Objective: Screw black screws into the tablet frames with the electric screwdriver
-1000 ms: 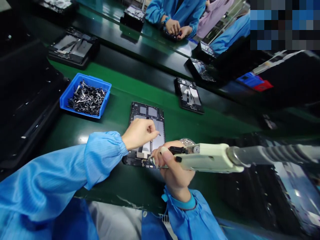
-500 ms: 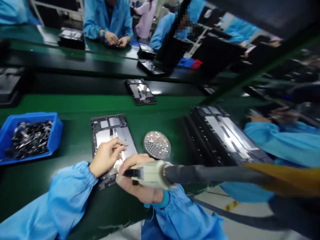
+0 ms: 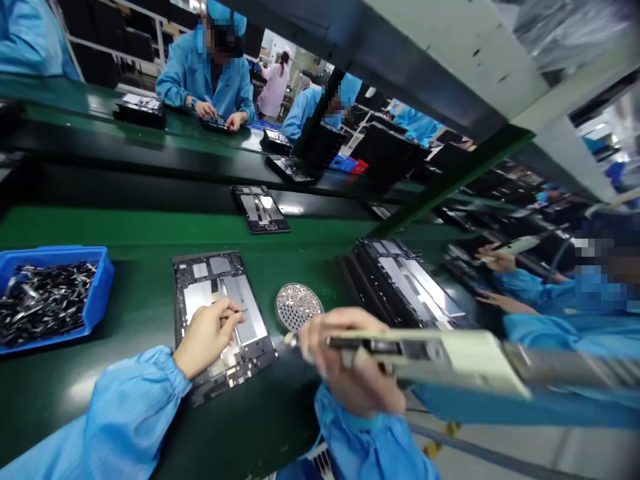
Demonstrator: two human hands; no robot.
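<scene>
Right hand (image 3: pixel 357 385) is shifting off the tablet (image 3: pixel 241 290) since the earlier frame, fingers wrapping a power screwdriver (image 3: pixel 465 363), its tip hovering near the screw dish (image 3: pixel 299 307) at the tablet's three o'clock; contact I'm not able to tell. Tablet is lying open at my view's eight o'clock, left hand (image 3: pixel 211 335) pinching a dark sliver (image 3: pixel 245 310) over it. I'm reading screw pickup; next move is probably demanding a steady tip.

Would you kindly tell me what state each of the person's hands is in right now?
Left hand: closed, pinching a small thin piece above the opened device.
Right hand: closed around the pale tool.
</scene>
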